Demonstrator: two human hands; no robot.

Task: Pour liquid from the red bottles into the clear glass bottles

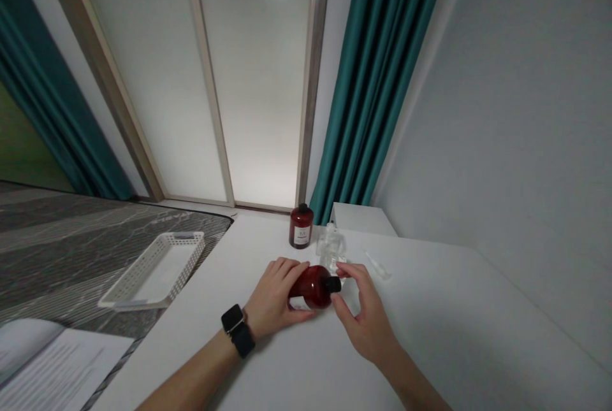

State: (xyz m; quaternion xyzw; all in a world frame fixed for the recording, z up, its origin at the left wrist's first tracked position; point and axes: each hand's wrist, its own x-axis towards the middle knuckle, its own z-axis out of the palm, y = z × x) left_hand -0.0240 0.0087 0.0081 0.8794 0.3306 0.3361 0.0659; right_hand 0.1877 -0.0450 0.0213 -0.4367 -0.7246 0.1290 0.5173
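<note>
Meanwhile, at a white surface (pixel 430 334) beside a frosted sliding window, a person works on a dark red bottle (pixel 312 288) tipped on its side just above the surface, its black cap (pixel 333 284) pointing toward 3 o'clock. The left hand (pixel 275 296), a black smartwatch (pixel 238 329) on its wrist, wraps the bottle's body, its fingers closed around the red plastic. The right hand (pixel 366 315) sits at the cap end, its fingertips (pixel 345 269) curled loosely and just at the cap; whether they actually grip it cannot be told from this angle.

Judging by the scene, the cap is still seated on the neck, so the work on this bottle looks to be at an early stage, with opening and anything after it not yet done.

At 12 o'clock from the hands, a second dark red bottle (pixel 301 226) stands upright and capped near the window sill. Just to its right stands a small clear bottle (pixel 331 246), and farther toward 2 o'clock a small clear piece (pixel 377 266) lies flat, too faint to identify.

At 9 o'clock, well apart, a white mesh basket (pixel 155 269) rests on a grey patterned bed (pixel 71 239), with printed papers (pixel 57 366) at 8 o'clock. Teal curtains (pixel 377 79) hang at both sides of the window.
</note>
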